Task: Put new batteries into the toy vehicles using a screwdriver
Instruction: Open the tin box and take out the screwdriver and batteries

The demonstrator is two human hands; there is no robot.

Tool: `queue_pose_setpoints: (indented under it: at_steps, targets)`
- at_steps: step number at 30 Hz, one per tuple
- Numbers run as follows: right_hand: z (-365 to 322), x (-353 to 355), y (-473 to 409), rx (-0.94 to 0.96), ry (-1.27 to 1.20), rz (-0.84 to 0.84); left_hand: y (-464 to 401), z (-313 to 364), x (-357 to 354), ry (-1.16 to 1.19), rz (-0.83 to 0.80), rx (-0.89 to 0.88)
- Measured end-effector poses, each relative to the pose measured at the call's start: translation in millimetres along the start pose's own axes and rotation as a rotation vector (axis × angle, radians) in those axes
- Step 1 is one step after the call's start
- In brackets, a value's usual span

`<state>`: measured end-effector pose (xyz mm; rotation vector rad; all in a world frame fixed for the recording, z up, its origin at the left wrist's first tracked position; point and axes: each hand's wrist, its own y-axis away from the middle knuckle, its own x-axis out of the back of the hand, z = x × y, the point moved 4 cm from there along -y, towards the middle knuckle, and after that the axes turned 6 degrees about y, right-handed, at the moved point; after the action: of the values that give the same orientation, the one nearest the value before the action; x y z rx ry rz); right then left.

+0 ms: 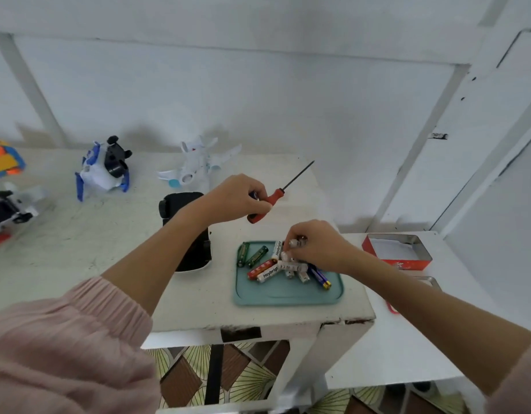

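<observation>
My left hand (pixel 239 198) grips a red-handled screwdriver (pixel 274 196), its thin shaft pointing up and to the right above the table. My right hand (pixel 316 246) is closed on white batteries (pixel 294 244) at the top of a teal tray (pixel 288 294). Several loose batteries (pixel 265 268), green, red, white and blue, lie in that tray. A toy car (pixel 195 258) lies upside down left of the tray, black underside up, partly hidden by my left forearm. A white toy plane (pixel 198 168) and a white-and-blue toy vehicle (pixel 104 168) stand farther back.
A red tin box (pixel 395 252) stands open right of the tray on a lower white surface; a metal lid (pixel 428 282) shows behind my right forearm. More toys (pixel 7 210) sit at the far left edge. The table's front edge (pixel 258 324) is chipped.
</observation>
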<state>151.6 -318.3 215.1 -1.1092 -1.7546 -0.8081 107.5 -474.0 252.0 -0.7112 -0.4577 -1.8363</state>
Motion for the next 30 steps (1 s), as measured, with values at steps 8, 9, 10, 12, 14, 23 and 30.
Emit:
queue_pose_setpoints:
  at_steps: [8,9,10,12,14,23,30]
  targets:
    - [12.6,8.5,-9.2,-0.045,-0.067,0.103,0.3,-9.5,-0.5,-0.012,-0.017,0.006]
    - [10.8,6.8,-9.8,-0.033,-0.077,0.111,0.2,-10.1,-0.6,-0.009,-0.013,0.003]
    - [8.5,4.7,-10.4,-0.021,-0.081,0.119,0.1,-10.4,-1.0,-0.006,-0.006,0.000]
    - [5.4,-0.4,-11.5,-0.005,-0.079,0.130,0.1,-10.8,-2.9,0.001,0.005,-0.005]
    - [4.6,-4.9,-12.9,0.003,-0.058,0.123,0.9,-11.9,-4.7,0.005,0.014,-0.012]
    - [12.7,7.1,-7.0,-0.081,-0.538,0.235,8.2,-15.1,-11.6,0.040,0.046,-0.034]
    - [12.0,10.4,-12.2,-0.193,-1.011,0.273,10.1,-5.1,-24.7,0.163,0.087,-0.080]
